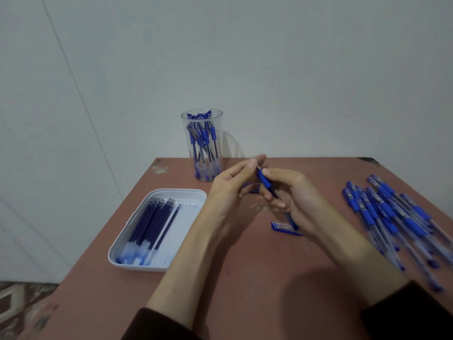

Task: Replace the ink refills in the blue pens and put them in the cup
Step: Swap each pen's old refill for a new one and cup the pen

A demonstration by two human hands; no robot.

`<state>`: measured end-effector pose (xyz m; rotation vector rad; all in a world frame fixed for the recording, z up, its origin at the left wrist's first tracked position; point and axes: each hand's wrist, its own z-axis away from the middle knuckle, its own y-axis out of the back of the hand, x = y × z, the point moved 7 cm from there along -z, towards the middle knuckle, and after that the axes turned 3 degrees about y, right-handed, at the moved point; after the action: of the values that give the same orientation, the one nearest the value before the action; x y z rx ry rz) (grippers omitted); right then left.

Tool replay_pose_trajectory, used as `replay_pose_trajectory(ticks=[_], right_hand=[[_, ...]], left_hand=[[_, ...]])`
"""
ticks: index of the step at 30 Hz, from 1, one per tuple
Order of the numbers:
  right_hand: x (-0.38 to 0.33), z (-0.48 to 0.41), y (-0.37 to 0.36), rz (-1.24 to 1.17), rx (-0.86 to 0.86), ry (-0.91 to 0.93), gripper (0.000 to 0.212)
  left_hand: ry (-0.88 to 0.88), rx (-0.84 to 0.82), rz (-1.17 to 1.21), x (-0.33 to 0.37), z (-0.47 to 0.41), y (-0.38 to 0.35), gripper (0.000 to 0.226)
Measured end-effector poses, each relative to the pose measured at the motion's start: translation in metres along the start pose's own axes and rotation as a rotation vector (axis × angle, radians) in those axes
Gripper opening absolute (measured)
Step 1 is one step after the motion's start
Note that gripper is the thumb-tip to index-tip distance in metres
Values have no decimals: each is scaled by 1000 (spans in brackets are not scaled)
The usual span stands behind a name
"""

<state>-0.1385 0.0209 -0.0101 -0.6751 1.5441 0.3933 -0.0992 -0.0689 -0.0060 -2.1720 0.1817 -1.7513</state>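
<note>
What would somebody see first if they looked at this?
First, the two hands in the middle: the right hand grips a blue pen while the left hand pinches its tip. Then all the blue: a clear cup stuffed with pens at the back, a big pile of pens on the right, and a white tray of refills on the left.

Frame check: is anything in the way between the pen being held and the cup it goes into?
Nothing loose does. The right hand grips the pen; only the left hand, pinching its tip, lies between it and the clear cup. The cup's mouth is open, with pens already inside.
</note>
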Motion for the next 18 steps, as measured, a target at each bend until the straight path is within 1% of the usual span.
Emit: replay_pose_trajectory(ticks=[3, 5, 7, 9, 10, 13, 16, 18], right_hand=[[-9, -2, 3, 207, 109, 175, 26], [-8, -1, 2, 232, 118, 195, 25], [-6, -1, 2, 180, 102, 153, 26], [-2, -1, 1, 121, 79, 91, 37], [0, -1, 0, 96, 68, 61, 37], [4, 0, 0, 48, 25, -2, 21], [7, 0, 0, 12, -18, -44, 20], [7, -1, 1, 27, -17, -42, 20]], left_hand=[[-34, 86, -8, -2, -1, 6, 28], [-46, 132, -10, -2, -1, 10, 26], [-33, 141, 1, -3, 0, 11, 22], [-6, 134, 40, -4, 1, 10, 17], [12, 125, 64, -6, 1, 10, 17], [33, 118, 34, -9, 0, 13, 18], [48, 124, 1, -10, -2, 16, 15], [54, 113, -12, -12, -3, 15, 18]])
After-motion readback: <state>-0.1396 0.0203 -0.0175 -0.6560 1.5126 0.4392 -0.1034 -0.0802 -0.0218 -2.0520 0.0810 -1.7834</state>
